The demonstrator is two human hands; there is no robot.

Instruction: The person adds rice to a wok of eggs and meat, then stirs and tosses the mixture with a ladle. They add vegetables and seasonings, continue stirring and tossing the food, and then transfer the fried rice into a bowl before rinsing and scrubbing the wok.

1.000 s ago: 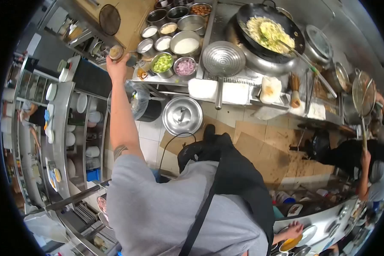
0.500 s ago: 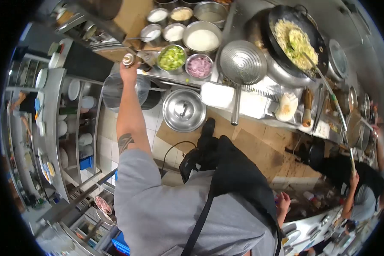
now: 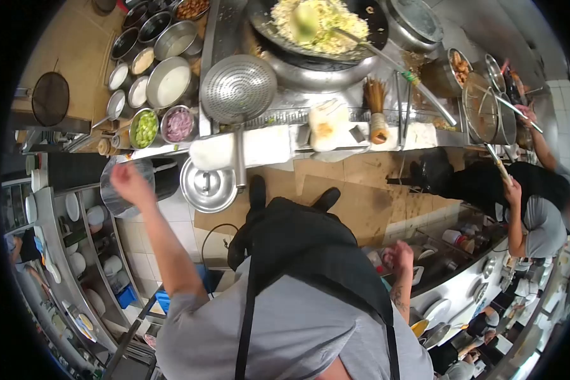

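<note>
Nothing shows in my left hand (image 3: 131, 183), which is a little blurred, its fingers loosely bent, over a clear plastic-lined bin (image 3: 113, 197). A small capped bottle (image 3: 104, 146) stands at the counter edge beyond it, apart from the hand. On the right, my right hand (image 3: 399, 256) hangs beside my apron, fingers curled, with nothing visible in it. Ahead, a wok (image 3: 377, 38) holds fried rice (image 3: 348, 28), and a long-handled ladle (image 3: 392, 63) rests in it. A perforated strainer (image 3: 239, 87) lies left of the wok, its handle over a white cloth (image 3: 266, 147).
Bowls of chopped greens (image 3: 144, 130) and chopped onion (image 3: 178, 124) stand among several metal containers. A metal lid (image 3: 208, 185) is below the counter edge. At the right, a co-worker (image 3: 525, 196) holds a strainer (image 3: 481, 111). Shelves with dishes (image 3: 76, 215) stand at the left.
My left hand has let go of the bottle and drawn back toward me. The view has shifted, so the counter items sit further left. The ladle has moved within the wok.
</note>
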